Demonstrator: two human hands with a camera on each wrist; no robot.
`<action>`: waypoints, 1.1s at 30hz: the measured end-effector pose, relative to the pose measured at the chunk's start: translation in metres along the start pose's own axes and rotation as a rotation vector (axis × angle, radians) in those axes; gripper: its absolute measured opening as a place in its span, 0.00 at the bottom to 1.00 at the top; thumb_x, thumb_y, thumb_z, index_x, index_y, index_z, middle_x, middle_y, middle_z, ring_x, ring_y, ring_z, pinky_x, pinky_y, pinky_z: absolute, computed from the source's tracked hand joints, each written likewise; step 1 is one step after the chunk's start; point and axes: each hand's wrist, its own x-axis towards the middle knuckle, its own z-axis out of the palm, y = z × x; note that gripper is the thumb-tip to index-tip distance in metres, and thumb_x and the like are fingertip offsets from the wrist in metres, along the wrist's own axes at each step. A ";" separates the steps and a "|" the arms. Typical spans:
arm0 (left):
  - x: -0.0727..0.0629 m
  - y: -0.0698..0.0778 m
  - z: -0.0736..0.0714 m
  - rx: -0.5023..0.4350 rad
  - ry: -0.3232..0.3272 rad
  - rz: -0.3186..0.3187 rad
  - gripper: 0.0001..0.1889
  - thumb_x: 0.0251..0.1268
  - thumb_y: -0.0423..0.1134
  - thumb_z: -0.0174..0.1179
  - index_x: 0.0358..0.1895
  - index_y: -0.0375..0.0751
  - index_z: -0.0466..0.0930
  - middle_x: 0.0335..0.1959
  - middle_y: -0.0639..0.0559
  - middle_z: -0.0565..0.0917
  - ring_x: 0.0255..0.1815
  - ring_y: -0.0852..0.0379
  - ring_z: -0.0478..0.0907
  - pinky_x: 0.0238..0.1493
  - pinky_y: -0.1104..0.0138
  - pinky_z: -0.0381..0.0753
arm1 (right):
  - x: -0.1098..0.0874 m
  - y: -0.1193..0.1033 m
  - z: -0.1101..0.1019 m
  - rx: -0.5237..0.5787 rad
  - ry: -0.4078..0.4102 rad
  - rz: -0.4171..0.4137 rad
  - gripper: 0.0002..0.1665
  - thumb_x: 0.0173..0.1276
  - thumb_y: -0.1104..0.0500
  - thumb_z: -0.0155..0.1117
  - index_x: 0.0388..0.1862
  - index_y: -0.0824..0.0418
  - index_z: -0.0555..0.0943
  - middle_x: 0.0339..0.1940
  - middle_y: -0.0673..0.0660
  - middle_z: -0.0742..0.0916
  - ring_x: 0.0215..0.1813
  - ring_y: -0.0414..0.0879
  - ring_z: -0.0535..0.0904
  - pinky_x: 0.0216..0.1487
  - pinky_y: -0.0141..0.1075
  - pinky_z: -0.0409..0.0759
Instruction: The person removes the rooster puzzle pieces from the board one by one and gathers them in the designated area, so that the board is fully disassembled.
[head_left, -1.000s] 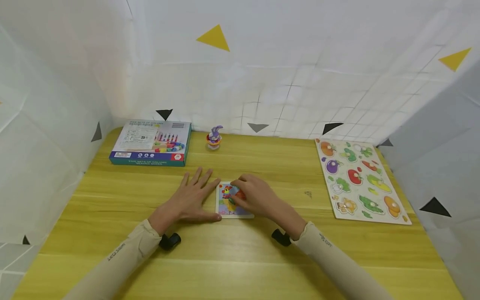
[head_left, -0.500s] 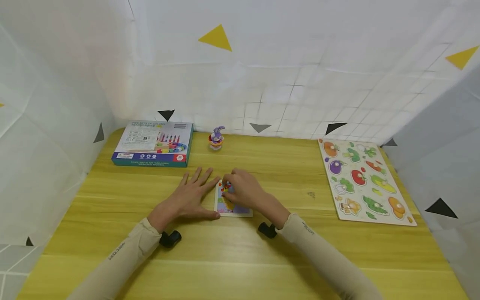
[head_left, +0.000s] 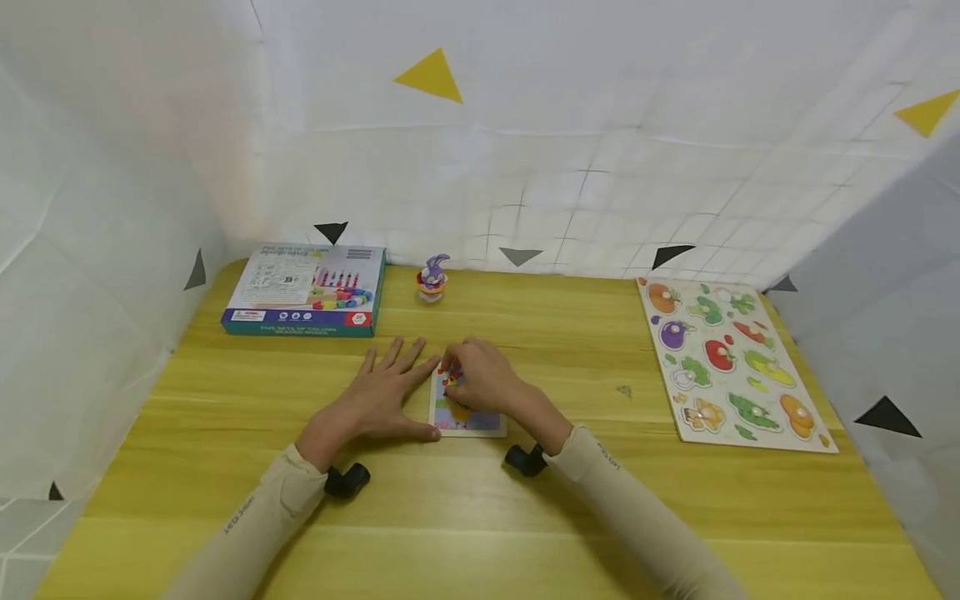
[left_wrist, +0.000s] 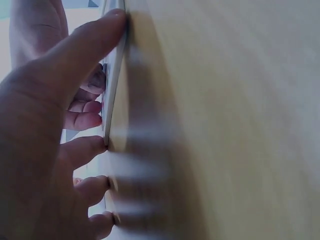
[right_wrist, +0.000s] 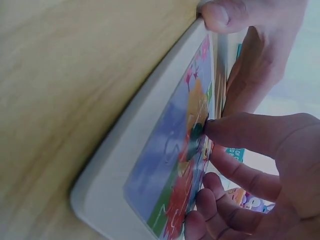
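Observation:
A small jigsaw puzzle (head_left: pixel 487 423) in a white frame, printed with a rooster, lies on the table between both hands. Seams between its pieces show in the right wrist view. My left hand (head_left: pixel 371 404) lies spread and flat at its left edge, with the thumb (left_wrist: pixel 95 40) and index fingertip against the frame. My right hand (head_left: pixel 486 377) reaches over the puzzle from the right, fingers bent. Its thumb (right_wrist: pixel 240 131) and fingertips touch the picture around the rooster's head and tail; I cannot tell whether they pinch a piece. The hand covers the picture's upper part in the head view.
A boxed bead set (head_left: pixel 303 292) lies at the back left of the table (head_left: pixel 420 517). Right of it stands a small purple rabbit figurine (head_left: pixel 432 279). A wooden vegetable peg puzzle board (head_left: pixel 735 367) lies at the right. White sheeting (head_left: pixel 525 100) hangs behind and at the sides.
My right hand has moved left across the puzzle, from its right half to the rooster's head at upper left. My left hand has stayed in place.

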 end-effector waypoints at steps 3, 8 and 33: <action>0.000 0.001 -0.001 -0.015 0.001 -0.002 0.59 0.49 0.79 0.61 0.82 0.54 0.49 0.82 0.45 0.41 0.80 0.35 0.32 0.71 0.33 0.33 | 0.001 0.001 0.000 -0.010 0.006 -0.003 0.17 0.58 0.57 0.77 0.45 0.60 0.85 0.42 0.54 0.84 0.44 0.47 0.78 0.45 0.39 0.78; -0.001 0.002 -0.001 -0.039 0.007 -0.011 0.59 0.49 0.78 0.62 0.82 0.54 0.50 0.82 0.45 0.41 0.80 0.36 0.32 0.71 0.33 0.33 | 0.000 0.000 0.001 -0.028 0.018 -0.018 0.17 0.58 0.57 0.78 0.45 0.60 0.85 0.41 0.53 0.84 0.43 0.46 0.77 0.46 0.39 0.78; -0.003 -0.001 0.005 -0.058 0.038 0.012 0.59 0.49 0.78 0.61 0.82 0.58 0.46 0.82 0.46 0.41 0.80 0.37 0.31 0.71 0.34 0.30 | -0.004 -0.006 0.002 -0.043 0.049 -0.046 0.22 0.58 0.55 0.78 0.48 0.61 0.83 0.41 0.55 0.80 0.37 0.44 0.75 0.39 0.36 0.77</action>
